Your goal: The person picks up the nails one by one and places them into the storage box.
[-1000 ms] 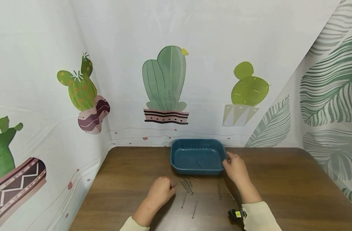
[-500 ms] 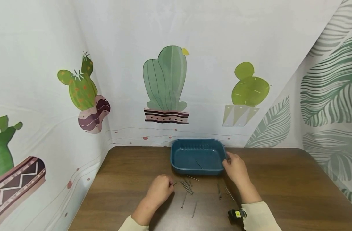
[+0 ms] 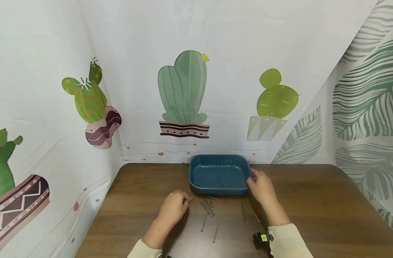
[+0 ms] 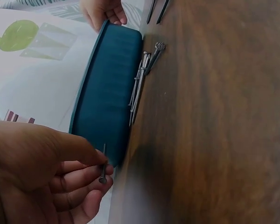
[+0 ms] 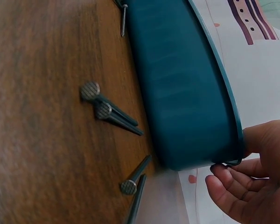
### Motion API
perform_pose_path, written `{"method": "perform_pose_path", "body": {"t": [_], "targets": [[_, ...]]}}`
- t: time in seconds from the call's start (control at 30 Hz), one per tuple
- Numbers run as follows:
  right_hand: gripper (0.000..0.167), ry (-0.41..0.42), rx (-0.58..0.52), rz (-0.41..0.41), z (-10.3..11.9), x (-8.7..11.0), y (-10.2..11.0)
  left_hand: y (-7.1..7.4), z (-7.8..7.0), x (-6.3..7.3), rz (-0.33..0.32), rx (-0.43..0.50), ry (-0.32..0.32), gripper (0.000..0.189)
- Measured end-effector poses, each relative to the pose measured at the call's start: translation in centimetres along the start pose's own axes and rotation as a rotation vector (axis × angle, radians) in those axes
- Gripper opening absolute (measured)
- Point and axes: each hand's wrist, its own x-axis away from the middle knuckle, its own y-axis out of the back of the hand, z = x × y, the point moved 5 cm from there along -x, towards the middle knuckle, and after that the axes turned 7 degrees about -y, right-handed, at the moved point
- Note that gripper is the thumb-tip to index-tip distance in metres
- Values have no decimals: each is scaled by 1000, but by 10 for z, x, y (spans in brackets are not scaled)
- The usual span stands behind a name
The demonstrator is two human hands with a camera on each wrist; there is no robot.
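A nail (image 4: 103, 168) is pinched between the thumb and fingers of my left hand (image 3: 174, 206), its flat head toward the camera in the left wrist view. That hand is left of the loose nails and in front of the blue tray (image 3: 219, 191). My right hand (image 3: 262, 188) grips the tray's right rim, thumb at the edge and fingers below it in the right wrist view. Inside the tray lies a single nail (image 3: 220, 182). A cluster of nails (image 3: 207, 208) rests on the table before the tray, with more nails (image 5: 105, 111) toward the right hand.
The brown wooden table (image 3: 315, 208) ends at the back against a white cloth (image 3: 235, 43) printed with cacti. Two nails (image 3: 216, 233) lie nearer the front. A black device with a yellow label (image 3: 262, 238) is strapped at the right wrist.
My left hand has lifted slightly up and left with the nail, moving off the nearby cluster. The right hand keeps its hold on the tray's rim.
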Motion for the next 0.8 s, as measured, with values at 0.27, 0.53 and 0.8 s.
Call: {"method": "perform_pose_path", "body": {"t": [0.27, 0.53, 0.8], "targets": [[48, -6, 1, 9, -2, 0, -2, 8, 6, -6, -70, -35, 62, 5], [48, 0, 3, 4, -3, -1, -2, 18, 12, -16, -116, 13, 105, 5], [48, -10, 4, 7, -4, -1, -2, 26, 10, -24, -172, 60, 125, 4]]}}
